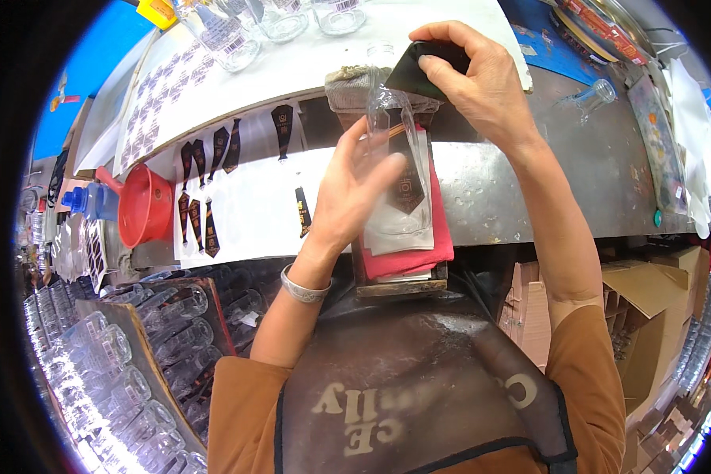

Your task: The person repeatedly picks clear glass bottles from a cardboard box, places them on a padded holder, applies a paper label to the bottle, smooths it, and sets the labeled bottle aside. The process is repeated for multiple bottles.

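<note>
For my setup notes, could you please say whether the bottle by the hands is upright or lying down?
The bottle is lying down: its base points toward the apron, its neck away, over the grey cloth.

"What can't we see clearly?"
"The left hand [354, 188] is blurred, and it hides part of the clear bottle [412, 223]."
"At the upper edge?"
"We find bottles [223, 38] and a yellow object [158, 11] cut off."

Tie-shaped label [406, 197] by the left hand [351, 189] is black with orange stripes, block [413, 71] in the right hand [479, 75] looks black, scoop [144, 213] way left of the left hand's bright red.
</note>
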Motion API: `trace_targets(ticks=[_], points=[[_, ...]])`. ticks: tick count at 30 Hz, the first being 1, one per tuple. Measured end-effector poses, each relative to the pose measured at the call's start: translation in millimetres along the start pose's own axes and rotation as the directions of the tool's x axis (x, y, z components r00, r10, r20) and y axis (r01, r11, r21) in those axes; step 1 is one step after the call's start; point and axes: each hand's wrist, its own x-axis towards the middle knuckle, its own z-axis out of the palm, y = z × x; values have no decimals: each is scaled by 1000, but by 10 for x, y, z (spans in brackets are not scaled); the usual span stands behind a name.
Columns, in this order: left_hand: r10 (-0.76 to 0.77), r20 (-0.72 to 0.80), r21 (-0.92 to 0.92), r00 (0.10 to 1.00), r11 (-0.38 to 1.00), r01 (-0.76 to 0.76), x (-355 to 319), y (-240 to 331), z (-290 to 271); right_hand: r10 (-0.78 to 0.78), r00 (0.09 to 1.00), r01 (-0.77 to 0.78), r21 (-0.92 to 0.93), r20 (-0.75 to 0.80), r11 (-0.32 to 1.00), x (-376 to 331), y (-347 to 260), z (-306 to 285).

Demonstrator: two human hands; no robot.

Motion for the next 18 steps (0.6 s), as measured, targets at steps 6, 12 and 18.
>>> trace_targets(ticks=[6, 12, 18], points=[[-5, 18, -14, 1000, 1000, 5, 33, -70, -41, -165, 983, 176, -143, 81, 974, 39, -161, 67], [29, 14, -14, 999, 999, -29, 54, -101, -34, -327, 924, 370, -250, 199, 895, 72, -249, 47], [77, 23, 104, 997, 991, -79, -94, -56, -160, -542, 837, 541, -262, 77, 799, -301, -334, 158]])
